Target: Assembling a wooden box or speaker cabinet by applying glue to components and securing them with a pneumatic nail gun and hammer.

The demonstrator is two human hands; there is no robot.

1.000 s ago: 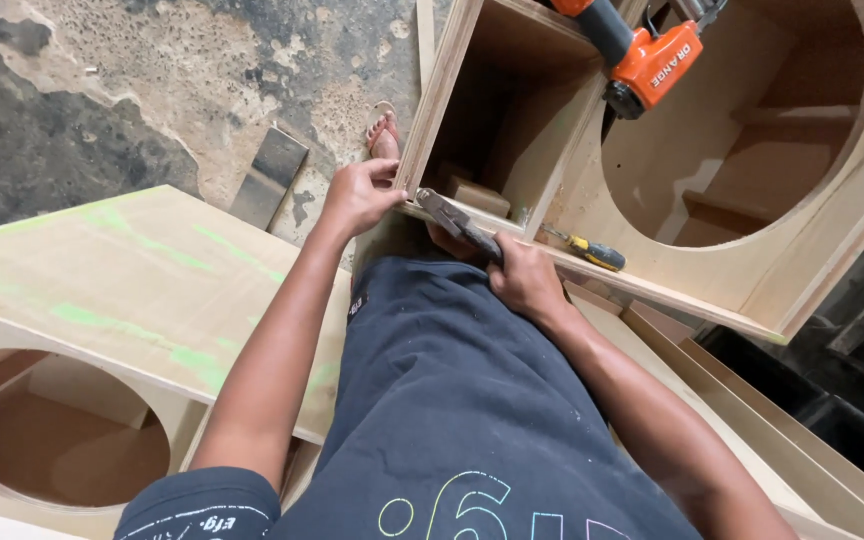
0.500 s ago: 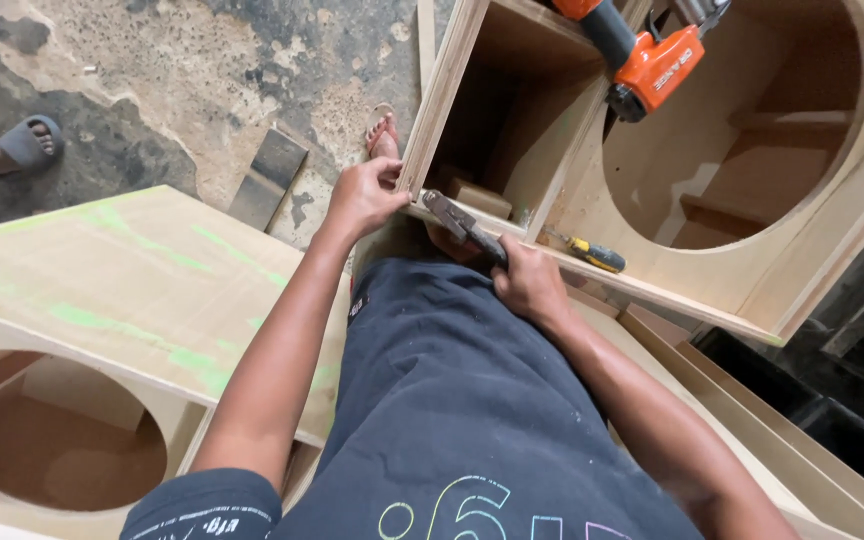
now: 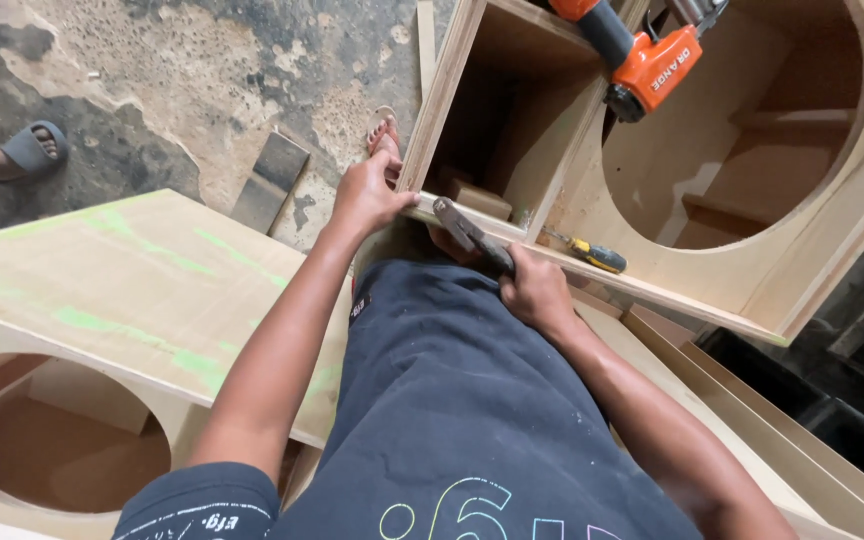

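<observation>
An orange power tool [image 3: 642,62] rests on the plywood box [image 3: 752,290] above a large round cutout, and a yellow-handled screwdriver [image 3: 592,256] lies on the box's front edge. The left hand [image 3: 367,195] pinches that edge at the corner; the right hand [image 3: 537,290] is closed around a hammer [image 3: 472,235], its head against the edge. A sandalled foot [image 3: 22,152] is cut off at left, and the person's own thigh hides the floor below
</observation>
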